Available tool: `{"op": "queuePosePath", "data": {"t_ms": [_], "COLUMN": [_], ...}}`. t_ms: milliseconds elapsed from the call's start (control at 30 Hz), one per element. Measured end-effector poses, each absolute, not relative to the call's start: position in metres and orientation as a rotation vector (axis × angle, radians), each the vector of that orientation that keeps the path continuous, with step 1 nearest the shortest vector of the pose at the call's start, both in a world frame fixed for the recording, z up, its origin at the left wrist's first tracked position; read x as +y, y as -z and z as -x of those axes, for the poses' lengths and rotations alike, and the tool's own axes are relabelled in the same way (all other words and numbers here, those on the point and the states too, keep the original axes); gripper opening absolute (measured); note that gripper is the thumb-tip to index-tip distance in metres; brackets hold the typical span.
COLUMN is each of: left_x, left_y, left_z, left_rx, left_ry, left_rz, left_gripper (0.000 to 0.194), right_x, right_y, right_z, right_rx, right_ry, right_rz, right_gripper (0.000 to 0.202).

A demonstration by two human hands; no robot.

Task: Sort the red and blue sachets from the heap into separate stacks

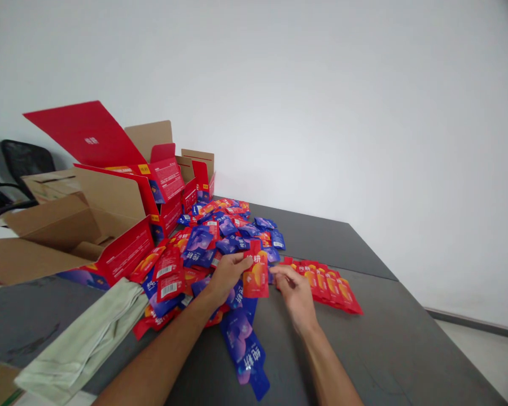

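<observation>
My left hand (228, 276) pinches a red pouch (256, 276) with an orange picture by its upper left edge, holding it upright over the table. Close to that pouch's right edge is my right hand (294, 290), its fingers curled together; whether anything is between them is hidden. Beyond the right hand lies a row of overlapping red pouches (332, 285), face up. A heap of mixed red and blue pouches (198, 239) spreads left of and behind my hands. One blue pouch (243, 344) lies between my forearms.
Open red cartons (125, 254) stand along the left, flaps raised. A folded pale green cloth (84, 338) lies in front of them on the dark table (389, 344). Black chairs (27, 160) are at far left, and a white wall (322, 113) rises behind.
</observation>
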State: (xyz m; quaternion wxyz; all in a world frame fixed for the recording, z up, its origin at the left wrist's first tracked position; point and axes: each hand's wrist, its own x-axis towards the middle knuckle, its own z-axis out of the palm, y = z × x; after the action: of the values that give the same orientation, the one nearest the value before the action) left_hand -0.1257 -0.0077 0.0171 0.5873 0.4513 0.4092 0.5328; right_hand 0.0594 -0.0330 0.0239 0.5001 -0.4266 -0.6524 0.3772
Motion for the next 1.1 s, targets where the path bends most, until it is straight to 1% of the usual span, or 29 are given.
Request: {"op": "queuePosePath", "data": {"t_ms": [67,167,233,300,333,400,500,600,667,767,933,1000,1100], "left_x": [-0.014,-0.024,-0.029,-0.033,-0.034,-0.034,-0.029,-0.021,-0.015,-0.010,-0.013,-0.015,-0.018], "left_y": [-0.020,-0.025,-0.027,-0.028,-0.027,-0.026,-0.024,-0.024,-0.021,-0.014,-0.009,-0.009,-0.008], "left_z": [0.122,0.114,0.108,0.103,0.102,0.100,0.104,0.110,0.113,0.116,0.115,0.113,0.106], "left_rx": [1.013,1.186,1.311,1.342,1.304,1.177,1.103,1.185,1.169,1.093,1.047,1.007,0.909], "left_ry": [-1.237,-1.316,-1.418,-1.485,-1.489,-1.465,-1.468,-1.543,-1.485,-1.335,-1.304,-1.276,-1.255], "left_rz": [-1.291,-1.633,-1.771,-1.802,-1.784,-1.691,-1.493,-1.361,-1.304,-1.216,-1.238,-1.234,-1.144], "left_gripper": [0.035,0.034,0.032,0.026,0.026,0.034,0.044,0.037,0.035,0.041,0.043,0.042,0.040], "right_x": [-0.029,-0.029,-0.034,-0.040,-0.043,-0.046,-0.044,-0.042,-0.042,-0.044,-0.039,-0.036,-0.033], "right_y": [-0.020,-0.019,-0.023,-0.029,-0.031,-0.034,-0.032,-0.029,-0.028,-0.027,-0.023,-0.020,-0.016], "right_z": [-0.060,-0.058,-0.054,-0.048,-0.045,-0.041,-0.039,-0.041,-0.041,-0.041,-0.044,-0.046,-0.047], "right_rx": [-1.392,-1.272,-1.284,-1.349,-1.362,-1.331,-1.204,-1.131,-1.160,-1.266,-1.314,-1.292,-1.178], "right_ry": [-0.912,-0.938,-1.017,-1.169,-1.244,-1.347,-1.452,-1.539,-1.577,-1.545,-1.276,-1.283,-1.436], "right_rz": [1.116,1.117,1.066,0.962,0.903,0.823,0.793,0.789,0.787,0.837,0.984,0.978,0.871], "right_gripper": [0.031,0.035,0.033,0.033,0.034,0.036,0.034,0.034,0.037,0.039,0.031,0.027,0.024]}}
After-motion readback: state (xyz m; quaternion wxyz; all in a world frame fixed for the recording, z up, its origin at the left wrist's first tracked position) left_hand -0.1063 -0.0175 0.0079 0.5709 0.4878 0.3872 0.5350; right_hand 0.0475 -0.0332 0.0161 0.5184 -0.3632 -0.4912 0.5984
